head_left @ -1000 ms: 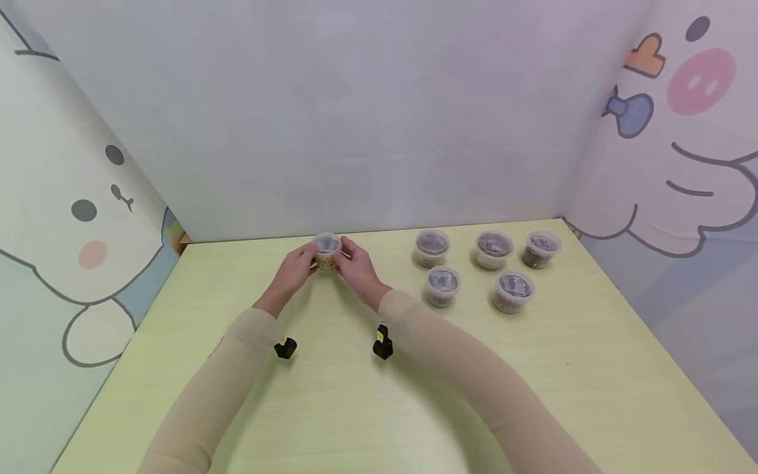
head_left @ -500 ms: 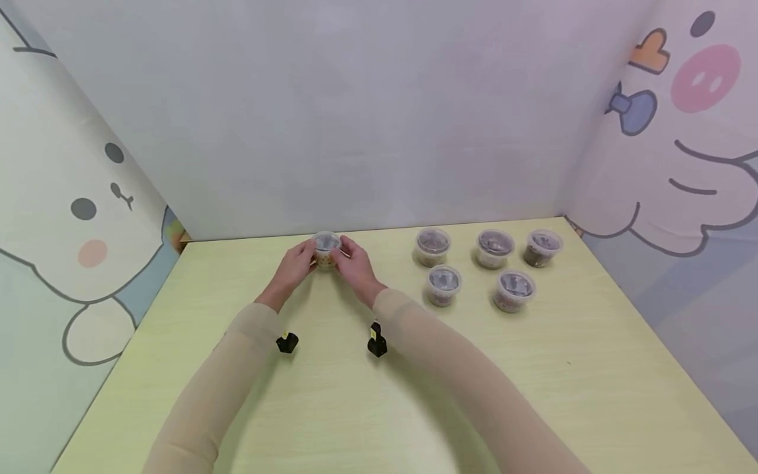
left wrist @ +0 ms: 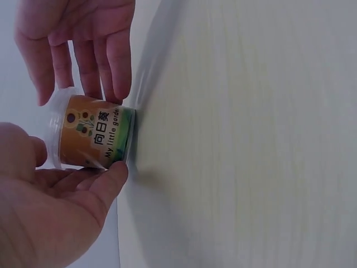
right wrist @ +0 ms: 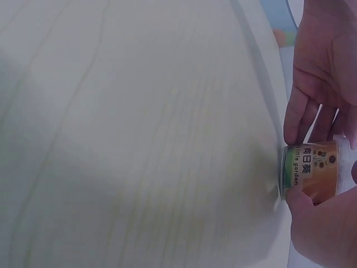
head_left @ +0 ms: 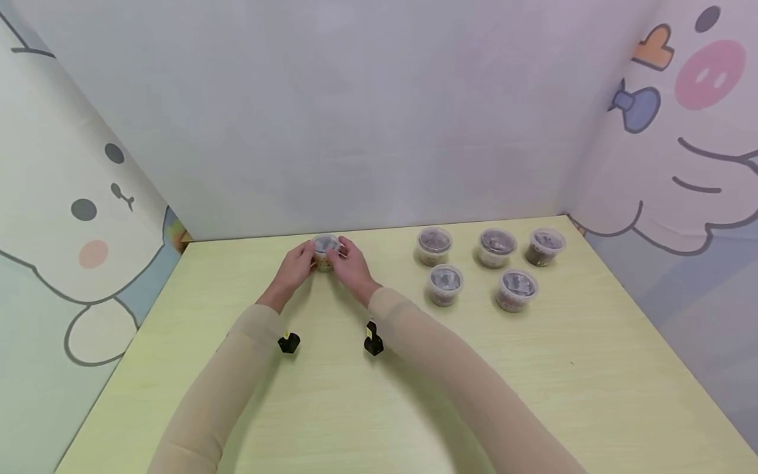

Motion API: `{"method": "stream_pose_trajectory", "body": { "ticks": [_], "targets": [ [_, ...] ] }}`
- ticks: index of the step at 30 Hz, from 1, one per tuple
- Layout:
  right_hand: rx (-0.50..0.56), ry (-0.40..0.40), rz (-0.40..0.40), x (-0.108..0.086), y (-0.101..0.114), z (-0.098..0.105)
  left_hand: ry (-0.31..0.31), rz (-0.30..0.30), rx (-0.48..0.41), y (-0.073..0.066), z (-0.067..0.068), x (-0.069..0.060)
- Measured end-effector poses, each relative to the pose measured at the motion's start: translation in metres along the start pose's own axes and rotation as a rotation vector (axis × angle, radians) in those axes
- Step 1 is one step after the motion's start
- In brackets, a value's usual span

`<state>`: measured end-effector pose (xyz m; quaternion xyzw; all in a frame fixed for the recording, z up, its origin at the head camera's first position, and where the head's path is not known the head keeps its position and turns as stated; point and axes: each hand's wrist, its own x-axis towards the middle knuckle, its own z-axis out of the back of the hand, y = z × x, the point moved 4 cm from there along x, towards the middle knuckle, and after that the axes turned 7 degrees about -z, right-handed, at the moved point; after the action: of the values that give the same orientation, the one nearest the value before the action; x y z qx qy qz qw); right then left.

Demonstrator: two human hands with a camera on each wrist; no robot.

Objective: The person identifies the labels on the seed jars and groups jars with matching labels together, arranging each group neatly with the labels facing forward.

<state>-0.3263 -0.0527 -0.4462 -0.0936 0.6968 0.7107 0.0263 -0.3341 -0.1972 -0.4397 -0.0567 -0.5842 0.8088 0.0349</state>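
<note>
A small clear plastic cup with a lid (head_left: pixel 325 245) stands upright near the table's back edge, between my two hands. Its orange and green label (left wrist: pixel 89 131) carries sunflower pictures and the words "My little garden". My left hand (head_left: pixel 295 266) holds the cup from the left, its fingers bent along the side in the left wrist view. From the right, my right hand (head_left: pixel 352 264) holds it too, thumb in front and fingers behind. In the right wrist view, a finger of the right hand (right wrist: pixel 329 223) touches the cup near its base.
Several similar lidded cups stand apart at the right back, among them a front one (head_left: pixel 445 284), another front one (head_left: pixel 516 290) and a dark-bottomed one (head_left: pixel 543 247). A white wall sheet (head_left: pixel 379 131) rises behind the pale table (head_left: pixel 592 368). Black wrist devices (head_left: pixel 373 339) hang below the sleeves.
Both hands keep hold of the cup, which has shifted only slightly. My right wrist and forearm have moved a little to the left.
</note>
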Motion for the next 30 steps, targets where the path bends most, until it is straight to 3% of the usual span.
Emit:
{"method": "stream_pose_trajectory", "body": {
  "ticks": [6, 18, 30],
  "targets": [
    [-0.071, -0.028, -0.005, -0.0016, -0.0004, 0.0, 0.004, 0.022, 0.051, 0.005, 0.0029, -0.0005],
    [-0.09, -0.033, -0.006, -0.002, 0.0022, -0.0015, 0.01, 0.022, 0.05, 0.0028, 0.006, -0.0039],
    [-0.14, -0.026, 0.018, 0.0025, -0.0042, -0.0012, -0.031, 0.045, 0.032, 0.0047, 0.0066, -0.0014]
  ]
}}
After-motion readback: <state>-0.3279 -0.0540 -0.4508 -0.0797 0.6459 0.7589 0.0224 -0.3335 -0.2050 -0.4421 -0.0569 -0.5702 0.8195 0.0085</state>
